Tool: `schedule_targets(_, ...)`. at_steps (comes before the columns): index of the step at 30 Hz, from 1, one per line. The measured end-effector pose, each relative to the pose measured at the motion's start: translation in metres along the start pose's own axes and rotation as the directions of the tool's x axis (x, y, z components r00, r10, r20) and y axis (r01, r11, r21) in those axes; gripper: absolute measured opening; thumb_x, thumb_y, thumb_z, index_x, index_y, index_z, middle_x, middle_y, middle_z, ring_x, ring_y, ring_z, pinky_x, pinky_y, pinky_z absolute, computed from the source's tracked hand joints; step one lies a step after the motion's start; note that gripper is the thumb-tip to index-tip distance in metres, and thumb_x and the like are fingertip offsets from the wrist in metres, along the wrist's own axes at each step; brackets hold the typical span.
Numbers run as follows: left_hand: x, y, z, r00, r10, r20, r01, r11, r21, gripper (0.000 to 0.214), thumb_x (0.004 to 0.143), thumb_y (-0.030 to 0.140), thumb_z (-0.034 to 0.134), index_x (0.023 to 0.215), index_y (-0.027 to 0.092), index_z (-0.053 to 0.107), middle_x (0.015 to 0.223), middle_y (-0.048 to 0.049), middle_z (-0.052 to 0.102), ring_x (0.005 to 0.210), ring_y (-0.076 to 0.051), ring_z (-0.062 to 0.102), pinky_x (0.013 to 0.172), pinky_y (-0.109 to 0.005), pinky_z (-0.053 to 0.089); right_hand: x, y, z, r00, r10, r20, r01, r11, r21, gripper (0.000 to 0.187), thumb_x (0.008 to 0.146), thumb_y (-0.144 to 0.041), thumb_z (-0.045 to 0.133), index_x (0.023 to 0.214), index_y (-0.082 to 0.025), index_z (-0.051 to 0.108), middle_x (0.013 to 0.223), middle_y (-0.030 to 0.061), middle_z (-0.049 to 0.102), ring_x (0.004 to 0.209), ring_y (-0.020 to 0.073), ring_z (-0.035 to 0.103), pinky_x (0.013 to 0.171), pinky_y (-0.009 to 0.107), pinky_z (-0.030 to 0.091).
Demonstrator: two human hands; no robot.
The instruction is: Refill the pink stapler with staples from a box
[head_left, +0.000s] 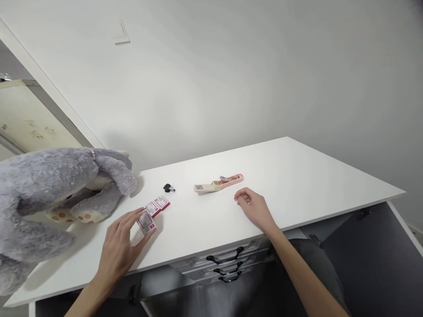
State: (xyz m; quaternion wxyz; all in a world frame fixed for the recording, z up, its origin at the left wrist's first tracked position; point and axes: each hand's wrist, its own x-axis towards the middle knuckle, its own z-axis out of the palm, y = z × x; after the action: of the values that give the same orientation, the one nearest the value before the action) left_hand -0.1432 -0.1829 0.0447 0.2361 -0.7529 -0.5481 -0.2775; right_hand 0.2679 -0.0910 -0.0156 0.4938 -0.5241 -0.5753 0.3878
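Observation:
My left hand (pixel 121 242) grips a small red-and-white box (pixel 146 222) between thumb and fingers, tilted above the table's left part. Just beyond it, more small red-and-white boxes (pixel 157 205) lie side by side on the white tabletop. My right hand (pixel 253 207) rests near the table's middle with its fingers curled and pinched together; whatever they may hold is hidden. Beyond that hand lies a cream-and-pink stapler (pixel 214 186), swung wide open, with a silver metal part standing up along its pink half. A small black object with a silver end (pixel 169 188) lies left of the stapler.
A large grey plush toy (pixel 56 180) takes up the table's left end. White wall (pixel 231 88) stands behind the tabletop (pixel 297 176). Below the front edge are drawers with black handles (pixel 225 255) and an open cabinet door (pixel 370 259) at right.

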Motion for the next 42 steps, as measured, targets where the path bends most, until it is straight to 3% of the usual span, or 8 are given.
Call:
schedule_targets(6,0.021,0.037,0.016,0.998,0.064,-0.011,-0.065,0.979,-0.192,0.065,0.090,0.045,0.081,0.146,0.028,0.052,0.137,-0.0128,0.070,0.126,-0.036,0.067,0.105,-0.054,0.055,0.000,-0.001,0.000,1.000,0.015,-0.003,-0.015,1.000,0.008,0.017,0.085,-0.031,0.056,0.090,-0.023,0.070,0.094,0.0044,0.077,0.086,0.0230,0.072,0.079,0.035,0.052)
schedule_targets(13,0.054,0.102,0.061,0.950,-0.016,0.313,0.201,0.796,-0.570,0.058,0.092,0.045,0.077,0.140,0.023,0.053,0.137,-0.0151,0.069,0.120,-0.031,0.070,0.107,-0.051,0.054,-0.001,-0.006,0.000,0.998,-0.006,0.068,0.004,1.000,0.026,0.016,0.087,-0.029,0.058,0.094,-0.023,0.070,0.095,0.0036,0.078,0.084,0.0209,0.070,0.079,0.034,0.051)
schedule_targets(17,0.080,0.143,0.087,0.821,0.120,0.559,0.500,0.322,-0.804,0.051,0.102,0.058,0.061,0.138,0.023,0.052,0.127,-0.0143,0.075,0.117,-0.028,0.073,0.107,-0.049,0.053,0.000,-0.008,0.001,0.991,-0.038,0.126,0.024,0.994,0.111,0.024,0.093,-0.037,0.061,0.110,-0.022,0.069,0.098,0.0050,0.079,0.083,0.0200,0.073,0.083,0.035,0.055)
schedule_targets(21,0.100,0.171,0.114,0.744,0.256,0.617,0.663,-0.168,-0.730,0.059,0.102,0.070,0.053,0.130,0.018,0.062,0.113,-0.0157,0.079,0.099,-0.028,0.078,0.095,-0.046,0.057,0.002,-0.007,0.001,0.993,-0.054,0.109,0.042,0.993,0.110,0.031,0.099,-0.044,0.060,0.118,-0.022,0.070,0.105,0.0071,0.080,0.092,0.0216,0.075,0.082,0.034,0.056)
schedule_targets(25,0.113,0.178,0.132,0.715,0.328,0.617,0.698,-0.359,-0.619,0.058,0.096,0.069,0.065,0.124,0.017,0.067,0.116,-0.0176,0.079,0.099,-0.030,0.078,0.094,-0.047,0.058,0.004,-0.006,0.000,0.998,-0.034,0.058,0.024,0.986,0.168,0.034,0.103,-0.050,0.053,0.116,-0.023,0.069,0.105,0.0076,0.080,0.089,0.0223,0.076,0.078,0.034,0.058)
schedule_targets(33,0.122,0.160,0.138,0.768,0.283,0.575,0.639,-0.266,-0.722,0.058,0.083,0.052,0.088,0.130,0.025,0.067,0.140,-0.0169,0.069,0.124,-0.033,0.069,0.106,-0.053,0.053,0.006,-0.002,0.002,1.000,0.003,-0.003,-0.002,0.992,0.127,0.042,0.102,-0.060,0.055,0.115,-0.022,0.069,0.097,0.0081,0.077,0.081,0.0221,0.072,0.075,0.034,0.054)
schedule_targets(37,0.120,0.161,0.133,0.854,0.132,0.504,0.515,-0.076,-0.854,0.057,0.078,0.045,0.093,0.125,0.024,0.068,0.135,-0.0141,0.071,0.127,-0.031,0.065,0.109,-0.049,0.049,0.003,-0.008,-0.001,0.997,-0.015,0.076,0.007,0.995,0.099,0.043,0.105,-0.059,0.049,0.106,-0.022,0.070,0.100,0.0078,0.077,0.082,0.0206,0.069,0.076,0.033,0.052)
schedule_targets(42,0.111,0.172,0.121,0.932,-0.014,0.363,0.346,0.336,-0.876,0.059,0.075,0.040,0.095,0.123,0.026,0.065,0.126,-0.0096,0.070,0.118,-0.029,0.064,0.103,-0.047,0.049,-0.004,-0.024,-0.004,0.979,-0.009,0.205,0.001,0.999,0.040,0.044,0.107,-0.056,0.045,0.097,-0.023,0.072,0.088,0.0033,0.073,0.084,0.0213,0.068,0.078,0.032,0.053)
